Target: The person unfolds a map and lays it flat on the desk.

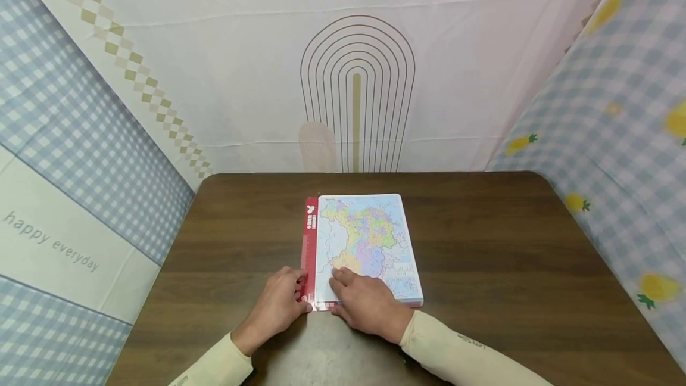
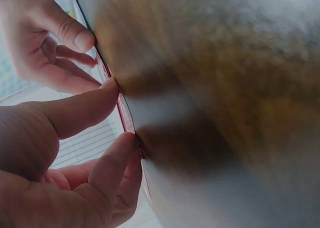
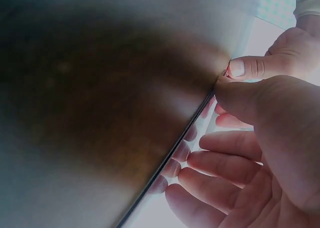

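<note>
The map board (image 1: 364,246) lies flat at mid-surface, long axis running away from the person, its near-left corner under both hands. The left hand (image 1: 281,305) pinches the red strip (image 1: 309,237) along the left edge — thumb and fingertips on it. The right hand (image 1: 367,302) rests on the near end, fingers relaxed, thumb at the edge. Both hands are equally near. Dark wood-grain surface (image 1: 509,255); patterned cloth (image 1: 241,76) hangs on three sides.
</note>
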`<move>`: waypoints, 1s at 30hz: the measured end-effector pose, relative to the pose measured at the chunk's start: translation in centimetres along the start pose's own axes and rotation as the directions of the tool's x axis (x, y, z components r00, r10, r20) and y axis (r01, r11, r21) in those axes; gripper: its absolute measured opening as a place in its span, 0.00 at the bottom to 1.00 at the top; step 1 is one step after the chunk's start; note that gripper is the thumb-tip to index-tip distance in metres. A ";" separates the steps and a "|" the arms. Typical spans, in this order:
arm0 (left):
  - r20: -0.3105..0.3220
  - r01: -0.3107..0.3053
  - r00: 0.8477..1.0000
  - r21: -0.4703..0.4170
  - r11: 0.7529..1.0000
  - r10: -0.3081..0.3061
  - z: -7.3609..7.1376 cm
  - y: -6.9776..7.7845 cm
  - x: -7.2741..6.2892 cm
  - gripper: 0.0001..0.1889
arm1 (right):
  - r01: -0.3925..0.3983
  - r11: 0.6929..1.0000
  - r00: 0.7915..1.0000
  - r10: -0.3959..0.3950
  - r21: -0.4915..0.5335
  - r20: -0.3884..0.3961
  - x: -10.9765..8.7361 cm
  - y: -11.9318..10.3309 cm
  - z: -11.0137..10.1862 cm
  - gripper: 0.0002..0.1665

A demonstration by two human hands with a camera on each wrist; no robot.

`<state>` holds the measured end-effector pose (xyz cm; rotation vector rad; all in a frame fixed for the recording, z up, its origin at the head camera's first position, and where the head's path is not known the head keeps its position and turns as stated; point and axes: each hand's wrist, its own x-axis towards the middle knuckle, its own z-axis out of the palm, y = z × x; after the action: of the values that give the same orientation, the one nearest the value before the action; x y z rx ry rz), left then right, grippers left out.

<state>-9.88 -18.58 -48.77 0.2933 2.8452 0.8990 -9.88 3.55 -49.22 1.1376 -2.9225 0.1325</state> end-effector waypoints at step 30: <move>0.025 0.006 1.000 0.004 1.000 -0.006 0.0 0.0 -0.1 0.33 | 0.067 0.973 0.986 -0.097 -0.219 -0.133 -2.8 0.9 -0.4 0.29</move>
<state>-9.77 -18.60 -48.77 0.2941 2.8234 0.8828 -8.47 6.13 -49.00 1.1599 -2.6817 -0.0948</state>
